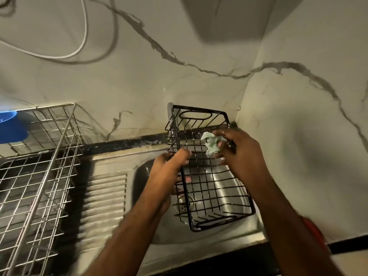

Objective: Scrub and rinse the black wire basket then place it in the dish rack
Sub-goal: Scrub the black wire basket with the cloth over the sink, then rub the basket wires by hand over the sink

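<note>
While the black wire basket (201,170) hangs over the steel sink (231,188), tilted with its open side toward the camera, both hands keep it off the basin. Its far end, the one with the oval handle slot, rises toward the marble wall (139,80) behind the sink, and its near end dips low above the sink's front rim.

At the basket's left rim, the left hand (169,166) has its grip clamped on the wire: the thumb lies over the rim, and fingertips show through the mesh underneath. At the basket's right side, the right hand (237,150) has its grip closed on a crumpled pale green scrubber (212,145), which lies against the mesh inside the basket near its far end.

Below the basket, the sink drain (184,202) shows through the wires. Left of the sink runs the ribbed draining board (105,198), and further left of the sink stands the silver wire dish rack (39,166) on the surface. A blue bowl (12,126) sits at the far left corner of that rack. Above the sink, a white cable (79,36) loops across the marble wall.
</note>
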`<action>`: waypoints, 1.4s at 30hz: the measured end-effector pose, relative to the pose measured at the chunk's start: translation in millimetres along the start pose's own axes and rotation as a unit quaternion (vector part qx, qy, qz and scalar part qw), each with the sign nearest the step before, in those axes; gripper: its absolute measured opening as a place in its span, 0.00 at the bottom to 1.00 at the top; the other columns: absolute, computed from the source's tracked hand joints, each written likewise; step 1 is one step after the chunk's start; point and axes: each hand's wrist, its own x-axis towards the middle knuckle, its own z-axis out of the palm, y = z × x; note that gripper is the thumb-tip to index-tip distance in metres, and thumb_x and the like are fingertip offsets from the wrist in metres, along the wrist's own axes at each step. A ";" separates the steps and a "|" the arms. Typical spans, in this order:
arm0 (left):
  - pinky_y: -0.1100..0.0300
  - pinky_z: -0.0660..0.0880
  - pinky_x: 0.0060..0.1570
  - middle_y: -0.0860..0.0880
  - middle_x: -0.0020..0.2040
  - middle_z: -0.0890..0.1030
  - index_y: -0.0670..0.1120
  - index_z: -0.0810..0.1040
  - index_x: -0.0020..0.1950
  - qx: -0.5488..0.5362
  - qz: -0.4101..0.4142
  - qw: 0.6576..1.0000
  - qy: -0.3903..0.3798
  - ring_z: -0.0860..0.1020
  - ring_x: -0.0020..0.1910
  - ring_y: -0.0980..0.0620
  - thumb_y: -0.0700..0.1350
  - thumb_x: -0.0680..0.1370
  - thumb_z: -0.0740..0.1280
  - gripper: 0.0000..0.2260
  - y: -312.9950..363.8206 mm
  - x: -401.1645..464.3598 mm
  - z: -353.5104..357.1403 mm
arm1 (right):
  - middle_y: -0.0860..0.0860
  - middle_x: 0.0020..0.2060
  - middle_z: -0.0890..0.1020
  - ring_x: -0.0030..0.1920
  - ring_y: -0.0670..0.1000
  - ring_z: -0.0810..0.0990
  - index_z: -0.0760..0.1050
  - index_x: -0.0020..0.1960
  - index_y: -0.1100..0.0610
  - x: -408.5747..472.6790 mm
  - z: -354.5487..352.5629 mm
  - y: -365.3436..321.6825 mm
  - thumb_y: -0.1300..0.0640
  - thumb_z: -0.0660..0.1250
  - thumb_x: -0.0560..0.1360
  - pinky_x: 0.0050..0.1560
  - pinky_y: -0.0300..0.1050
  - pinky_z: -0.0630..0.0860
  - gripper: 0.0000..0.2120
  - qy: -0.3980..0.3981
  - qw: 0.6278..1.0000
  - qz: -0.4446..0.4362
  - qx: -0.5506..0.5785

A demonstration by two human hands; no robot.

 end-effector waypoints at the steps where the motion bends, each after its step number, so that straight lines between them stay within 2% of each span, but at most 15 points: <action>1: 0.56 0.74 0.35 0.51 0.60 0.82 0.49 0.72 0.70 0.004 0.004 1.000 -0.002 0.86 0.48 0.47 0.63 0.65 0.72 0.36 -1.8 -0.2 -0.5 | 0.51 0.57 0.79 0.42 0.47 0.85 0.81 0.59 0.49 -3.8 -1.2 0.7 0.65 0.65 0.80 0.40 0.41 0.83 0.15 0.000 1.000 0.008 0.011; 7: 0.51 0.79 0.38 0.51 0.58 0.84 0.49 0.75 0.67 0.023 0.010 0.999 -0.030 0.87 0.47 0.47 0.62 0.64 0.71 0.34 -16.7 -4.7 0.6 | 0.48 0.56 0.76 0.52 0.42 0.80 0.82 0.58 0.50 -34.5 -8.7 8.4 0.67 0.66 0.78 0.55 0.30 0.77 0.16 0.001 0.998 0.044 -0.044; 11: 0.53 0.79 0.36 0.51 0.55 0.84 0.52 0.76 0.59 0.029 0.006 0.998 -0.053 0.86 0.48 0.45 0.59 0.72 0.71 0.20 -30.1 -7.9 6.7 | 0.45 0.56 0.74 0.47 0.32 0.73 0.81 0.59 0.50 -63.6 -17.1 15.7 0.58 0.67 0.79 0.48 0.16 0.64 0.11 -0.010 0.994 0.057 -0.088; 13: 0.51 0.79 0.38 0.51 0.53 0.84 0.53 0.77 0.55 0.038 0.008 0.998 -0.053 0.86 0.49 0.44 0.59 0.72 0.72 0.17 -38.0 -8.7 11.9 | 0.45 0.55 0.74 0.46 0.35 0.75 0.82 0.58 0.51 -77.9 -23.6 19.7 0.56 0.71 0.77 0.46 0.17 0.64 0.10 0.008 0.992 0.069 -0.103; 15: 0.51 0.80 0.38 0.51 0.52 0.84 0.52 0.79 0.55 0.043 0.002 0.997 -0.057 0.86 0.51 0.41 0.60 0.69 0.73 0.19 -45.6 -9.0 18.1 | 0.45 0.55 0.76 0.47 0.40 0.77 0.82 0.56 0.51 -87.8 -29.9 27.2 0.56 0.74 0.74 0.46 0.18 0.65 0.10 0.030 0.989 0.088 -0.116; 19: 0.50 0.78 0.40 0.51 0.53 0.82 0.51 0.78 0.54 0.038 -0.021 0.996 -0.078 0.85 0.51 0.42 0.53 0.76 0.71 0.10 -57.2 -9.5 33.5 | 0.47 0.57 0.77 0.50 0.45 0.80 0.82 0.54 0.50 -105.2 -40.8 43.2 0.59 0.75 0.74 0.53 0.26 0.71 0.10 0.035 0.983 0.128 -0.127; 21: 0.50 0.78 0.42 0.50 0.57 0.81 0.52 0.76 0.57 0.052 -0.031 0.994 -0.095 0.84 0.53 0.43 0.56 0.74 0.72 0.16 -62.2 -9.5 45.1 | 0.47 0.58 0.77 0.52 0.47 0.80 0.82 0.54 0.49 -114.0 -49.3 52.2 0.59 0.74 0.74 0.57 0.37 0.76 0.10 0.041 0.979 0.149 -0.132; 22: 0.50 0.78 0.42 0.50 0.58 0.81 0.52 0.76 0.59 0.059 -0.033 0.992 -0.103 0.84 0.54 0.43 0.59 0.71 0.72 0.20 -64.4 -10.0 51.2 | 0.46 0.57 0.77 0.52 0.47 0.81 0.82 0.53 0.48 -118.7 -54.7 57.3 0.59 0.74 0.74 0.56 0.37 0.76 0.10 0.051 0.977 0.155 -0.134; 25: 0.48 0.79 0.45 0.50 0.58 0.81 0.53 0.77 0.59 0.091 -0.040 0.989 -0.110 0.83 0.55 0.45 0.64 0.65 0.71 0.27 -70.1 -12.3 67.8 | 0.43 0.52 0.76 0.46 0.40 0.78 0.81 0.52 0.46 -131.5 -74.3 72.4 0.58 0.74 0.74 0.48 0.25 0.69 0.09 0.097 0.969 0.171 -0.152; 27: 0.45 0.80 0.50 0.51 0.56 0.82 0.55 0.78 0.55 0.117 -0.038 0.987 -0.107 0.82 0.55 0.45 0.64 0.64 0.71 0.24 -72.3 -14.7 80.5 | 0.43 0.52 0.74 0.45 0.40 0.76 0.81 0.52 0.47 -139.7 -90.2 82.6 0.58 0.72 0.76 0.48 0.26 0.68 0.08 0.118 0.960 0.195 -0.162; 29: 0.43 0.80 0.51 0.51 0.53 0.82 0.54 0.78 0.52 0.133 -0.039 0.986 -0.098 0.82 0.54 0.44 0.62 0.67 0.72 0.18 -75.0 -15.1 92.2 | 0.44 0.54 0.74 0.49 0.43 0.76 0.80 0.54 0.48 -147.4 -102.9 93.9 0.59 0.72 0.76 0.50 0.32 0.72 0.09 0.130 0.953 0.214 -0.168; 32: 0.41 0.80 0.54 0.51 0.48 0.82 0.52 0.77 0.49 0.174 -0.017 0.981 -0.082 0.81 0.51 0.47 0.58 0.72 0.74 0.14 -83.5 -11.8 110.5 | 0.47 0.58 0.75 0.50 0.43 0.74 0.79 0.59 0.51 -158.3 -118.5 111.3 0.60 0.70 0.77 0.44 0.25 0.67 0.11 0.132 0.942 0.247 -0.185; 37: 0.42 0.78 0.59 0.54 0.53 0.83 0.54 0.77 0.60 0.302 0.055 0.949 -0.065 0.81 0.52 0.50 0.70 0.63 0.71 0.31 -88.1 -13.4 133.6 | 0.50 0.61 0.75 0.52 0.43 0.73 0.78 0.62 0.56 -169.7 -131.0 133.8 0.63 0.67 0.78 0.51 0.34 0.72 0.13 0.117 0.935 0.268 -0.202; 40: 0.48 0.76 0.60 0.53 0.54 0.82 0.52 0.76 0.64 0.349 0.081 0.932 -0.051 0.80 0.54 0.49 0.68 0.67 0.73 0.32 -87.0 -14.9 146.5 | 0.49 0.61 0.73 0.54 0.45 0.75 0.77 0.63 0.55 -173.7 -131.6 147.3 0.64 0.68 0.78 0.48 0.32 0.73 0.15 0.083 0.932 0.288 -0.204; 42: 0.53 0.72 0.55 0.51 0.56 0.82 0.51 0.75 0.67 0.371 0.095 0.923 -0.039 0.78 0.54 0.49 0.64 0.70 0.75 0.30 -85.7 -15.9 154.7 | 0.50 0.62 0.73 0.55 0.49 0.77 0.76 0.64 0.54 -174.6 -130.8 156.8 0.65 0.70 0.76 0.48 0.35 0.76 0.18 0.052 0.929 0.297 -0.213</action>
